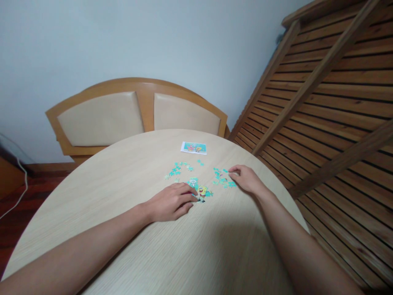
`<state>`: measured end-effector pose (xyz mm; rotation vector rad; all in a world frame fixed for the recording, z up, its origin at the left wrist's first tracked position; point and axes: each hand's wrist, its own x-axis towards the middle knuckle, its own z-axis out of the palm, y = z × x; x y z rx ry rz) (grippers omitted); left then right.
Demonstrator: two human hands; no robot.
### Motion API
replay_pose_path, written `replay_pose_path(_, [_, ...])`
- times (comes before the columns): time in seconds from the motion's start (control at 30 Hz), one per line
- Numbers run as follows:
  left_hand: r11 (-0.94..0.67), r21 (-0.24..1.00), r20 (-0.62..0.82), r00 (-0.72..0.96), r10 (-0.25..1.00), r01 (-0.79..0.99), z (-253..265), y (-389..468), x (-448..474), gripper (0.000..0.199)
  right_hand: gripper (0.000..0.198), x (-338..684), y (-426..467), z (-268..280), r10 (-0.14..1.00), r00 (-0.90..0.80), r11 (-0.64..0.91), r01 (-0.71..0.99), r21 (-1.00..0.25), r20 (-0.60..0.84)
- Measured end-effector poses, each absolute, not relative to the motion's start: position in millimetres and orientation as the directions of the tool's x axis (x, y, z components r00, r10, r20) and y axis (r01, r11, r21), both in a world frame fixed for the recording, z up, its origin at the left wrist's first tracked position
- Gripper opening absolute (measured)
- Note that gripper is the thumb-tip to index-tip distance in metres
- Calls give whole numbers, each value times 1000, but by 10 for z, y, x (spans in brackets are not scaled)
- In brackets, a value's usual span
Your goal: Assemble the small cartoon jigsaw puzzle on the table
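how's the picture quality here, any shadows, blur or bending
Head view: a soft shadow darkens the near part of the table; the puzzle pieces look small and soft-edged; the slatted wood leans steeply, perhaps wide-angle distortion.

Straight to the tabletop [107,192]: looks like wood, fine-grained, more satin than shiny. On to the loose puzzle pieces [176,168]: seem to be thin printed card, flat. Showing much the same on the joined section [202,191]. Up at the picture sheet [194,148]: looks like smooth printed paper. Now the seat-back frame [145,100], varnished-looking wood, around leather-like panels [101,119], smooth with a soft sheen. Matt, painted-looking on the wall [153,41]; coarser, grainy wood across the slatted panel [319,88].
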<state>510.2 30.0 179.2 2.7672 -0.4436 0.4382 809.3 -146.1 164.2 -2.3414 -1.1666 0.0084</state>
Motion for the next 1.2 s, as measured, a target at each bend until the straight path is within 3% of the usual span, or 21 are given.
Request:
replay_pose_path(0.33, [-909,244,346,906,-245,-338,1802,296,5104,23,29,7936,-1434,1724,781,593,-498,780,-379,196])
replay_pose_path(0.6, [-913,235,340,908,-245,-334,1802,286,5115,24,18,7898,-1436,1782,815,562,-496,804,-329,144])
replay_pose_path(0.7, [-925,220,345,912,-223,-309,1800,285,5114,23,19,7906,-1451,1803,817,559,-486,798,-357,137])
replay_pose_path(0.9, [-971,207,375,926,-32,-117,1771,314,5124,23,19,7878,-1467,1841,835,537,-454,795,-403,119])
replay_pose_path(1.2, [-970,195,343,937,-70,-144,1776,311,5130,25,18,7849,-1478,1905,829,555,-477,764,-435,65])
